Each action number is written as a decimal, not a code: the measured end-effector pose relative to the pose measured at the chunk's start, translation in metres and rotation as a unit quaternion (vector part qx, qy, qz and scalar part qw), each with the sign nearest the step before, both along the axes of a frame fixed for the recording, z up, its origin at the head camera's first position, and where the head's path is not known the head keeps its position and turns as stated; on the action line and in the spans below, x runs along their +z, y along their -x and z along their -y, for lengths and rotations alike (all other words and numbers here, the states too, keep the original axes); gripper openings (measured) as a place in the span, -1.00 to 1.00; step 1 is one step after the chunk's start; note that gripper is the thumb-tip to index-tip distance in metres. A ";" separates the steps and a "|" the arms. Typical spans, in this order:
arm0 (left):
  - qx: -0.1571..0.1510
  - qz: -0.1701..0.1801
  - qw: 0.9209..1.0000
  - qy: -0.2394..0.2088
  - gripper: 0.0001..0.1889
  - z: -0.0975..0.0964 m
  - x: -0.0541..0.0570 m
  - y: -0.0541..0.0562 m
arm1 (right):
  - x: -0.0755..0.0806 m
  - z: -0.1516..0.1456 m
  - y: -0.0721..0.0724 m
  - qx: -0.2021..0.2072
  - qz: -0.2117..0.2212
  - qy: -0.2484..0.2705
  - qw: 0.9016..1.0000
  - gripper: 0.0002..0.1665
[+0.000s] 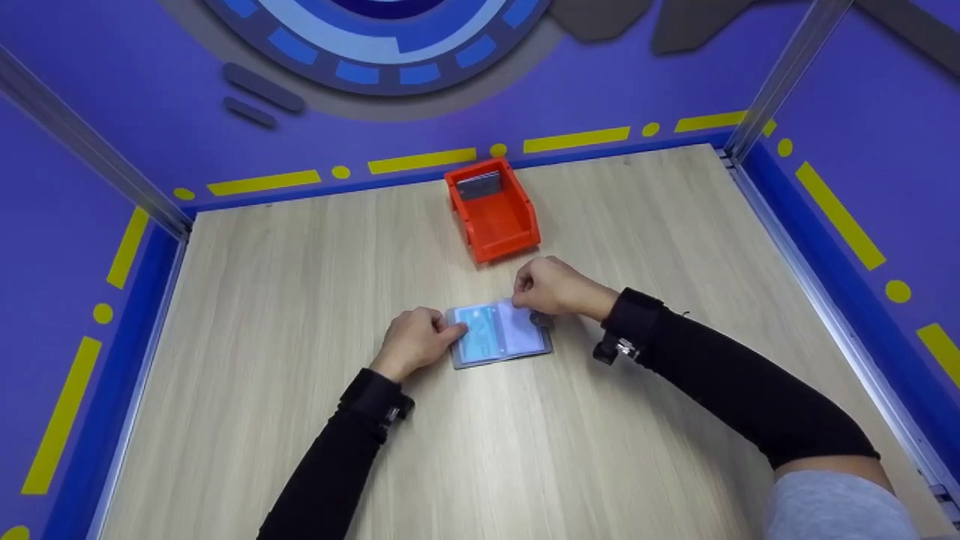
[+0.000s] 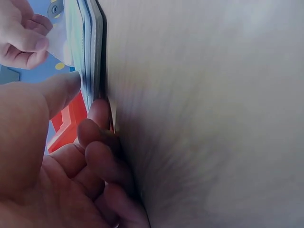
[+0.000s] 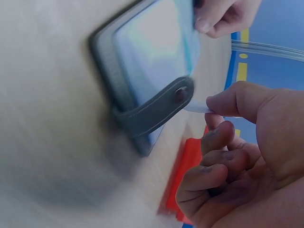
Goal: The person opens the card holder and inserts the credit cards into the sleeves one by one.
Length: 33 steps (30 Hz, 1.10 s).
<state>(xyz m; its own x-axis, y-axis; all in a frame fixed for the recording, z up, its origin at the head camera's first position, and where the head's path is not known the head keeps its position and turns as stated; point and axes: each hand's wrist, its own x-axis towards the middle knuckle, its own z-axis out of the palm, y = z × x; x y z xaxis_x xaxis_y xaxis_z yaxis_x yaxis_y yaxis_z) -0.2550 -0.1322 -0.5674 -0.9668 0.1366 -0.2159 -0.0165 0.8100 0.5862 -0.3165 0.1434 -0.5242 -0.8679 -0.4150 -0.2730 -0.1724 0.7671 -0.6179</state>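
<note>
An open card holder [image 1: 478,346] with clear plastic sleeves lies on the wooden table; a light blue card shows on its left side. My left hand [image 1: 412,341] holds its left edge, thumb on top and fingertips against the lower edge in the left wrist view. With thumb and index finger, my right hand [image 1: 553,285] pinches the corner of a clear sleeve [image 3: 197,109] at the top right. The holder's grey snap strap [image 3: 156,108] sticks out on the right side, below that hand.
Beyond the hands stands a red plastic bin [image 1: 501,217], with dark flat cards [image 1: 478,185] leaning inside its back end. Blue-purple panels [image 1: 420,135] with yellow marks wall the table [image 1: 300,300] at the back and both sides.
</note>
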 end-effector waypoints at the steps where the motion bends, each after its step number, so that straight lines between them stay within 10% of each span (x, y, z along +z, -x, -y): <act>1: 0.000 0.001 1.000 -0.001 -0.51 0.000 0.000 0.000 | 0.001 0.002 0.000 -0.005 0.007 0.004 1.000 -0.87; 20: 0.007 0.018 0.998 -0.067 -0.53 0.016 0.005 0.001 | 0.006 0.055 0.001 -0.092 0.128 0.059 0.986 -0.67; 33: -0.020 -0.001 0.997 -0.070 -0.55 0.010 0.025 -0.005 | -0.007 0.076 0.006 -0.105 0.095 0.047 0.989 -0.66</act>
<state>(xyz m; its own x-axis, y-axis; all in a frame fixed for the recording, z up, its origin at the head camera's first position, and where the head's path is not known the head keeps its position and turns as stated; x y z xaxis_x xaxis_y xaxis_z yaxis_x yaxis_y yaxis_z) -0.2503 -0.1421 -0.5422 -0.9606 0.2037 -0.1893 0.0159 0.7198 0.6940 -0.3220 0.0676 -0.5311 -0.8742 -0.2627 -0.4083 0.1103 0.7115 -0.6940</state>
